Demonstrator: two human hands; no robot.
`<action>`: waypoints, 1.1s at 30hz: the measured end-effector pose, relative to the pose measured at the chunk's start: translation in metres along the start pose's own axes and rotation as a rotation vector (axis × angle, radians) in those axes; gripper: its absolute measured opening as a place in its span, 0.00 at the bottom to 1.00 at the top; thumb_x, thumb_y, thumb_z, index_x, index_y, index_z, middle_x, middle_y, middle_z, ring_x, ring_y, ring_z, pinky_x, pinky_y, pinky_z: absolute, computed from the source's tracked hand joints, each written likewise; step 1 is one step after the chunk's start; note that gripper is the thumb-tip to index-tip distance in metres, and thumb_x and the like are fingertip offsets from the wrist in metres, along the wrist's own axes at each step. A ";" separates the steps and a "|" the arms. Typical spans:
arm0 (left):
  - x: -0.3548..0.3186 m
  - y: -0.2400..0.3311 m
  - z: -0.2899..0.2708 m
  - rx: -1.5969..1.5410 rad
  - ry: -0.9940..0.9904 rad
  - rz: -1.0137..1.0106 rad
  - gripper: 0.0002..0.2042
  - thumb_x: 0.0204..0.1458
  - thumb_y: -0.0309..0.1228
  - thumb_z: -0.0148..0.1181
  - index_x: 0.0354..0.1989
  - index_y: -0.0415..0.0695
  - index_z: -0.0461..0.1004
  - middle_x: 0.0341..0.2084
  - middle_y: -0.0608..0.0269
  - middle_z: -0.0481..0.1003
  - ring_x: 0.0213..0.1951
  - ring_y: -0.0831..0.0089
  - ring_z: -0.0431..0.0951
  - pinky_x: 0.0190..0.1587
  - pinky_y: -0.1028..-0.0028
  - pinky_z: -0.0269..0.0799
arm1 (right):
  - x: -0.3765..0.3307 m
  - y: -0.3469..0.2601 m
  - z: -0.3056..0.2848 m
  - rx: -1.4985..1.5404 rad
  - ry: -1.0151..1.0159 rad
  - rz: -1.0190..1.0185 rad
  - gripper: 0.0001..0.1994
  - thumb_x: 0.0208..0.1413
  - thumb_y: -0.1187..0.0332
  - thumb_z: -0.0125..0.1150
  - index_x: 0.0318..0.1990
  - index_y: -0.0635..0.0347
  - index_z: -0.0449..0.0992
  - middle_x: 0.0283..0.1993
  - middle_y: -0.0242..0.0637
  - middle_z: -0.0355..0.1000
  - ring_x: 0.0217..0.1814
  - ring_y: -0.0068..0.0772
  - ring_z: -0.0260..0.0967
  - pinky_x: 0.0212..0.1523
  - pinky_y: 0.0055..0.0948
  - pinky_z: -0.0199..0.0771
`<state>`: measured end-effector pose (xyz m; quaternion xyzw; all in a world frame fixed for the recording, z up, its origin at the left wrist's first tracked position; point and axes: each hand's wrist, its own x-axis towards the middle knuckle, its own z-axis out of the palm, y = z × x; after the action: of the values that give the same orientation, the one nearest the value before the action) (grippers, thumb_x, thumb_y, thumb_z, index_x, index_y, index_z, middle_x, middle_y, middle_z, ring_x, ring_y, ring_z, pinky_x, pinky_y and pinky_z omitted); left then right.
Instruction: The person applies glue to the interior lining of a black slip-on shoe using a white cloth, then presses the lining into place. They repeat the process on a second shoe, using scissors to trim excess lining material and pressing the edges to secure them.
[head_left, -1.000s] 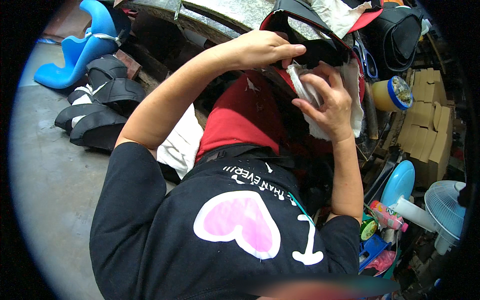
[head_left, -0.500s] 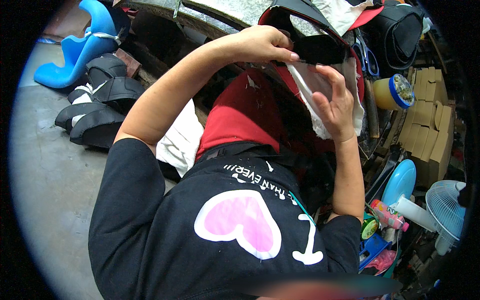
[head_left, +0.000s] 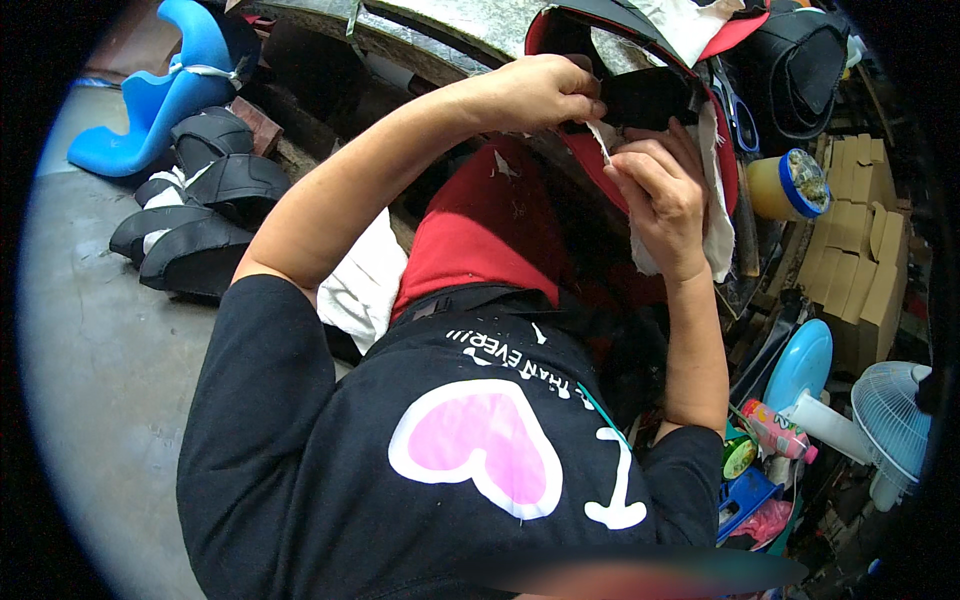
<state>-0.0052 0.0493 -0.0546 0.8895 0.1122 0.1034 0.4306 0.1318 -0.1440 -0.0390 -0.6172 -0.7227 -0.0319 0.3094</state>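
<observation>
A black fabric piece [head_left: 652, 95] with red edging lies in front of me at the bench's edge, its opening facing me. White lining cloth [head_left: 718, 245] hangs from it with a frayed border. My left hand [head_left: 550, 92] is closed on the piece's near left rim, thumb and fingers pinched together. Just right of it, my right hand [head_left: 662, 195] pinches the lining's edge between thumb and forefinger, other fingers curled over the cloth. Blue-handled scissors [head_left: 740, 118] rest to the right of the piece.
Black moulded pieces [head_left: 215, 190] are heaped on the floor at left, below a blue curved form [head_left: 165, 95]. On the right stand a yellowish jar [head_left: 775, 190] with a blue lid, cardboard boxes [head_left: 860, 260] and a fan [head_left: 890, 415]. A worn bench [head_left: 450, 30] runs along the far side.
My right hand has gone from spread fingers to a pinch on the lining, moving slightly up and left. The lining's edge is now folded up between both hands.
</observation>
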 end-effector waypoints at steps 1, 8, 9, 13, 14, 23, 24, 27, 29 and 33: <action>-0.001 0.002 -0.001 -0.066 -0.015 -0.035 0.17 0.58 0.41 0.60 0.43 0.37 0.79 0.35 0.54 0.78 0.37 0.65 0.80 0.42 0.67 0.75 | -0.002 0.001 -0.001 0.005 -0.033 0.015 0.03 0.55 0.71 0.65 0.35 0.60 0.79 0.37 0.38 0.78 0.48 0.43 0.76 0.63 0.41 0.66; -0.006 0.014 -0.015 0.097 -0.125 0.044 0.14 0.58 0.38 0.62 0.40 0.37 0.77 0.33 0.54 0.73 0.37 0.64 0.76 0.42 0.68 0.73 | -0.010 0.003 -0.005 0.315 0.107 0.290 0.17 0.59 0.61 0.66 0.50 0.61 0.72 0.46 0.45 0.77 0.46 0.45 0.78 0.48 0.35 0.76; -0.006 0.016 -0.015 0.184 -0.096 0.134 0.14 0.58 0.38 0.62 0.40 0.38 0.77 0.34 0.54 0.73 0.38 0.61 0.77 0.43 0.68 0.72 | -0.010 0.001 -0.004 0.256 0.115 0.238 0.18 0.58 0.60 0.67 0.50 0.61 0.72 0.46 0.44 0.77 0.46 0.46 0.77 0.48 0.36 0.76; -0.006 0.028 -0.008 0.595 0.340 0.493 0.08 0.50 0.29 0.61 0.38 0.43 0.76 0.38 0.55 0.74 0.45 0.57 0.77 0.49 0.64 0.73 | -0.009 -0.010 0.007 -0.006 0.148 0.130 0.21 0.51 0.59 0.72 0.47 0.60 0.74 0.44 0.43 0.77 0.45 0.48 0.76 0.48 0.39 0.76; -0.006 0.032 -0.004 0.773 0.398 0.581 0.08 0.46 0.31 0.62 0.35 0.43 0.78 0.35 0.60 0.77 0.45 0.62 0.75 0.50 0.67 0.71 | -0.009 -0.011 0.009 -0.063 0.171 0.099 0.20 0.51 0.59 0.72 0.46 0.60 0.74 0.44 0.44 0.77 0.45 0.48 0.76 0.49 0.39 0.76; -0.003 0.037 -0.002 0.795 0.116 0.410 0.14 0.42 0.35 0.70 0.37 0.46 0.78 0.33 0.60 0.75 0.42 0.60 0.76 0.47 0.61 0.72 | -0.021 0.000 0.007 0.233 0.231 0.299 0.07 0.61 0.69 0.63 0.39 0.64 0.77 0.40 0.43 0.79 0.41 0.32 0.77 0.41 0.28 0.76; -0.004 0.034 0.000 0.758 0.158 0.380 0.13 0.41 0.35 0.71 0.36 0.47 0.78 0.32 0.61 0.75 0.41 0.60 0.76 0.47 0.62 0.73 | -0.022 0.000 0.009 0.283 0.317 0.390 0.06 0.64 0.69 0.60 0.41 0.63 0.76 0.39 0.35 0.76 0.40 0.25 0.71 0.42 0.24 0.72; -0.006 0.030 0.009 0.820 0.209 0.419 0.09 0.42 0.34 0.67 0.30 0.47 0.77 0.32 0.63 0.75 0.39 0.63 0.77 0.46 0.66 0.74 | -0.020 0.002 0.017 0.489 0.514 0.593 0.08 0.70 0.65 0.53 0.43 0.60 0.74 0.37 0.25 0.69 0.37 0.13 0.61 0.42 0.18 0.66; -0.005 0.030 0.016 0.931 0.174 0.434 0.07 0.44 0.33 0.64 0.30 0.47 0.76 0.33 0.63 0.76 0.40 0.64 0.78 0.44 0.67 0.76 | -0.018 0.001 0.019 0.527 0.557 0.612 0.09 0.70 0.65 0.52 0.43 0.60 0.74 0.36 0.26 0.69 0.37 0.16 0.62 0.43 0.17 0.66; 0.004 0.031 0.025 0.910 0.272 0.400 0.05 0.44 0.33 0.62 0.28 0.46 0.75 0.28 0.61 0.77 0.34 0.62 0.80 0.38 0.66 0.77 | -0.020 -0.006 0.019 0.202 0.491 0.447 0.07 0.68 0.66 0.55 0.43 0.60 0.74 0.33 0.37 0.75 0.34 0.27 0.71 0.39 0.26 0.73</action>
<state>0.0088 0.0135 -0.0449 0.9694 0.0286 0.2394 -0.0468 0.1198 -0.1546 -0.0615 -0.7005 -0.4731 -0.0391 0.5329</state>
